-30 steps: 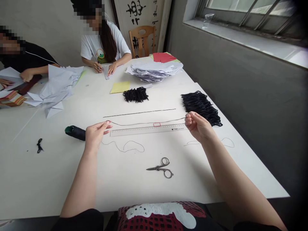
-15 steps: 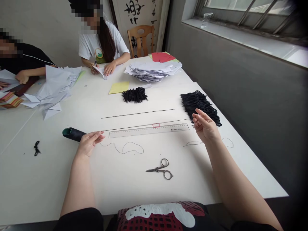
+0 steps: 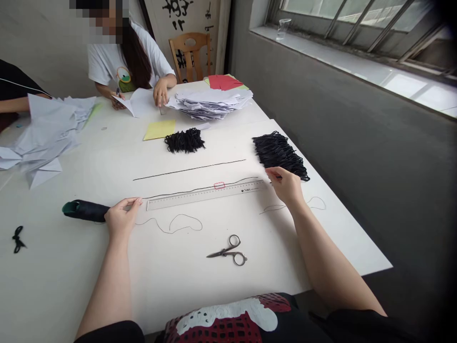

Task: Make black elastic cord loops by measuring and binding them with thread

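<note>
My left hand (image 3: 123,219) pinches the left end of a thin black cord (image 3: 193,190), beside a dark thread spool (image 3: 85,210) with a green core. The cord lies slightly wavy along the upper edge of a clear ruler (image 3: 203,195), and a small red-outlined rectangle (image 3: 219,185) surrounds part of it. Past the cord's right end is my right hand (image 3: 285,186), thumb and fingertips closed; whether anything is between them is hidden. Above lies a second straight black cord (image 3: 189,170). Open scissors (image 3: 227,250) rest below the ruler.
Bundles of black looped cords lie at the middle (image 3: 184,140) and right (image 3: 280,155). Loose thin thread (image 3: 185,223) curls below the ruler. A paper stack (image 3: 210,104) and a yellow sheet (image 3: 159,129) sit farther back. Across the table, a person (image 3: 143,62) handles paper.
The cord was taut up to my right hand; now it lies slack, its right end short of my fingertips. My right hand's fingers have drawn together. The view has swung right.
</note>
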`<state>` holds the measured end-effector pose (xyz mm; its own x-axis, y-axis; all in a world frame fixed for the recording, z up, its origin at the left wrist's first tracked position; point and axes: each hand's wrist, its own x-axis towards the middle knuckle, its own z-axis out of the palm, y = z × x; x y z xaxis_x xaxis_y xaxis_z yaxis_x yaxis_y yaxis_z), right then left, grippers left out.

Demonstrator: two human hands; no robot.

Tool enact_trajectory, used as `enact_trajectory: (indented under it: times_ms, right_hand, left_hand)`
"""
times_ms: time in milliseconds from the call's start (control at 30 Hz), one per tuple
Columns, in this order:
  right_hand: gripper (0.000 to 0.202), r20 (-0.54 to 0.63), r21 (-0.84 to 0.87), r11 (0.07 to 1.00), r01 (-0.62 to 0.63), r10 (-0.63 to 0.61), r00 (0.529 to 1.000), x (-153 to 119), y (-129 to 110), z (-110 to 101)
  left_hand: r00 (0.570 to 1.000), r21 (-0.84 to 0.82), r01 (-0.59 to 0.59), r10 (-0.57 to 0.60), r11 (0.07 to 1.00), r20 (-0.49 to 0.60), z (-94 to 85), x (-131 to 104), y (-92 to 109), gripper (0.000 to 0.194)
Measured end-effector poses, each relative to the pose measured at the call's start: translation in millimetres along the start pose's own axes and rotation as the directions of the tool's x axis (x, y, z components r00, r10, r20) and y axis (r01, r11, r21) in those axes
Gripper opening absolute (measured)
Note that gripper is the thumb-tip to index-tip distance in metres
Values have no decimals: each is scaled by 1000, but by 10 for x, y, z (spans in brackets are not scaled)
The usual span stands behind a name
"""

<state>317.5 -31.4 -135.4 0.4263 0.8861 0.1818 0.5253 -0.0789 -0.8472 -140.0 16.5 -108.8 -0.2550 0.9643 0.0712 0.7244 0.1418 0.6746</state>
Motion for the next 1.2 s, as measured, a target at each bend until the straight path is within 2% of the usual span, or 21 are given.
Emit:
enact_trajectory:
  times_ms: [100,200,300,567,833,1000,1200]
  right_hand:
    - [24,91,-150,980,133,-120,989,-12,-16,-69]
    - [37,287,-368,873,320,-221,932,-7,4,-110]
    - [32,396,-460,778,427,-251,883,57,57,-85]
    - [22,439,-463,753,468,-263,859,248,104,30]
    - [22,456,-460,751,474,-258,852,240,187,-63]
    - [25,473,-430,764,481,-263,841,207,163,-153]
    - [26,466,-399,798,451,-247,850,134,145,-278]
  left_hand:
    - [994,45,5,0,999,-105,17,-21,43,8]
    - [989,54,9,-1,998,-147,54,-26,40,7]
    - [987,46,16,-9,999,-160,82,-9,2,8]
    - [985,43,10,-2,999,-172,130,45,-101,13]
    - [987,82,47,-33,996,-158,134,88,-143,22]
    - [987,101,40,-24,994,-158,129,99,-155,26]
    - [987,92,47,-33,995,-157,139,104,-168,28]
